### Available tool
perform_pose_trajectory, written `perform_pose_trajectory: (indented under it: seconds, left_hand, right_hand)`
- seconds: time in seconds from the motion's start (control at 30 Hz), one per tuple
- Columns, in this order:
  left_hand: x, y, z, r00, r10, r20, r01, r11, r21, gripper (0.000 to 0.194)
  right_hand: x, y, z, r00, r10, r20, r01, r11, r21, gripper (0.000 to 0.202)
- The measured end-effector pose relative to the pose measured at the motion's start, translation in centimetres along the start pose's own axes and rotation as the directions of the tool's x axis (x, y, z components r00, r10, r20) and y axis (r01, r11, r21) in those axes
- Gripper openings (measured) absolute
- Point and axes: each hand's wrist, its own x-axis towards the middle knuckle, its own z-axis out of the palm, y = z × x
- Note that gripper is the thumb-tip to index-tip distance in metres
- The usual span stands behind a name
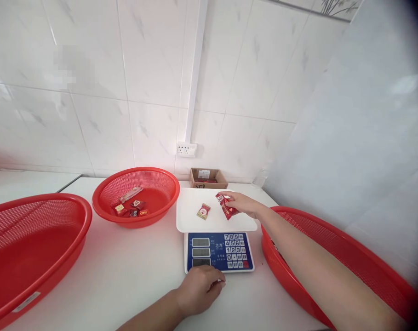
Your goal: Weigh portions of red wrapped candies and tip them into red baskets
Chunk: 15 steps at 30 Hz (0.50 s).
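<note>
My right hand [243, 203] pinches a red wrapped candy [224, 207] over the white weighing pan of a digital scale [188, 223]. On the pan, left of that hand, lies a second candy [203, 211] in a red and cream wrapper. My left hand [203, 289] rests at the front edge of the scale, its fingers curled in and nothing visible in them. Its knuckles cover the bottom of the lowest display. The scale's blue panel [220, 259] carries three displays and a keypad.
A red basket [101, 207] behind the scale's left side holds several wrapped candies [134, 209]. Another red basket [81, 239] stands at far left, and a third [281, 276] sits under my right forearm. A small cardboard box [214, 185] is by the wall, below a socket [186, 150].
</note>
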Motion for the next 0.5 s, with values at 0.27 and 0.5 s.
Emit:
perform_pose_trajectory:
  seconds: [0.27, 0.5]
  left_hand:
    - [-0.1, 0.1, -0.1, 1.000, 0.002, 0.007, -0.002, 1.000, 0.016, 0.018]
    - [-0.1, -0.1, 0.0, 1.000, -0.007, 0.025, 0.006, 1.000, 0.023, 0.017]
  right_hand:
    - [-0.3, 0.0, -0.3, 0.994, -0.007, -0.112, 0.009, 1.000, 0.017, 0.056]
    - [0.4, 0.0, 1.3, 0.977, -0.094, -0.193, 0.091, 0.996, -0.021, 0.041]
